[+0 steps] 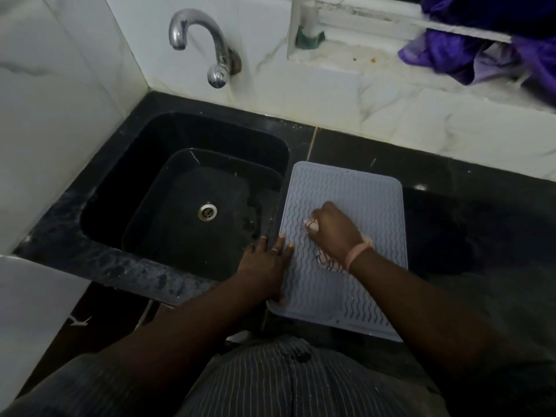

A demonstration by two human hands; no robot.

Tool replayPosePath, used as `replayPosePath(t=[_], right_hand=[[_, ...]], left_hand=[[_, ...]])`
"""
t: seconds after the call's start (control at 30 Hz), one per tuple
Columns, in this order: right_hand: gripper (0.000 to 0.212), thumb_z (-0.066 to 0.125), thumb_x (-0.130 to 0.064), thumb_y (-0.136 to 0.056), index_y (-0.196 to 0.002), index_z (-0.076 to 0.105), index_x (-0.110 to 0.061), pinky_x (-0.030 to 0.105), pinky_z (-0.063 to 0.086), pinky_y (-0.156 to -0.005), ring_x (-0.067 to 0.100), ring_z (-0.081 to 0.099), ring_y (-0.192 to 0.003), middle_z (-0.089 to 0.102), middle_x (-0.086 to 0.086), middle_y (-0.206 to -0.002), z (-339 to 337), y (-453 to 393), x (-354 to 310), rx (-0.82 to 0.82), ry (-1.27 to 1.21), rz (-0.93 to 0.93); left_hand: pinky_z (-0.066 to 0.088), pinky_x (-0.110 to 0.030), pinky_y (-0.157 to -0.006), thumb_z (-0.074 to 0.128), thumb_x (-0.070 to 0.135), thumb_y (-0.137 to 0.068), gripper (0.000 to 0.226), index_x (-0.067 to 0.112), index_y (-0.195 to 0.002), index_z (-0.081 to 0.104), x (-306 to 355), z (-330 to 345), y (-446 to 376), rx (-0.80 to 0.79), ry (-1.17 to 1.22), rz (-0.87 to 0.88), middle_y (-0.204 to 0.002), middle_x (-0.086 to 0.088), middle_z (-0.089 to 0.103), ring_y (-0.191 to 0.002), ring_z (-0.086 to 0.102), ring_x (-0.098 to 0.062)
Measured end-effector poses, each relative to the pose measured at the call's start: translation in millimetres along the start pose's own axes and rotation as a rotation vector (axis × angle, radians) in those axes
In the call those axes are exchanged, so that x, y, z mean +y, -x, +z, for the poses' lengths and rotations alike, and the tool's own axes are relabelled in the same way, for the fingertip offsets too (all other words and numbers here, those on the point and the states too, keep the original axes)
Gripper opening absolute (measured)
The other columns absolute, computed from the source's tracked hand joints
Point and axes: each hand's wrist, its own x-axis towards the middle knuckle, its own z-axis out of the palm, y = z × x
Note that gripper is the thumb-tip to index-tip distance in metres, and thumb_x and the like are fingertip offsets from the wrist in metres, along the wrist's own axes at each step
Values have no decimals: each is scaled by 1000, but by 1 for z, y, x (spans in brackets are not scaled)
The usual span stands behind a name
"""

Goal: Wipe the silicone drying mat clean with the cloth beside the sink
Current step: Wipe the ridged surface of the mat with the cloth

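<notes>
Head view, black sink [168, 139] holds basin [144, 218], right hand [334, 227] grips cloth [326, 261]

No text, label, brand, number or sign can be read anywhere in the head view.

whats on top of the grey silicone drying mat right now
On the grey wavy-ribbed silicone mat: the right hand gripping a pale striped cloth, mostly hidden beneath it. The left hand presses the mat's left edge.
</notes>
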Motion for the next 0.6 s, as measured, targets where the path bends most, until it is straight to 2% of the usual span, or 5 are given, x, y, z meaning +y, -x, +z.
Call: replayPosePath(t=[0.13,0.27,0.33,0.43,0.6], right_hand=[[28,71,-28,-90,-112,68,-11,40,54,-87,25,61,-96,56,9,-115,-3,-16,-1,-20,59,53],[17,69,-27,-94,-100,69,-10,37,53,-75,25,61,-84,55,9,-105,13,13,-13,-15,7,9],[16,67,-24,-93,-94,70,-9,38,52,-68,29,62,-78,55,12,-100,20,33,-15,-45,-23,-17],[18,66,-24,-91,-96,73,-8,43,55,-65,30,62,-76,55,12,-98,29,51,-16,-60,-42,-33],[24,61,-31,-95,-100,72,-10,44,56,-65,29,62,-80,55,10,-102,31,47,-13,-39,-2,-45]], left_hand=[[16,-58,-122,77,58,-78,118,27,-163,2,-1,-9,-2,3,-42,2,-171,-5,-2,-154,5,-43],[34,-48,-112,70,51,-83,72,27,-146,45,6,-20,-5,164,53,-36,-155,-5,43,-141,36,-36],[38,-43,-106,66,45,-87,57,25,-138,52,5,-28,-12,277,108,-52,-139,-6,58,-131,46,-33],[33,-52,-113,71,50,-83,90,22,-156,26,-8,-48,-36,282,89,-56,-158,-12,37,-142,33,-39],[12,-63,-121,90,53,-65,141,19,-162,-7,-28,-63,-65,0,40,-10,-171,-5,-5,-154,-3,-42]])
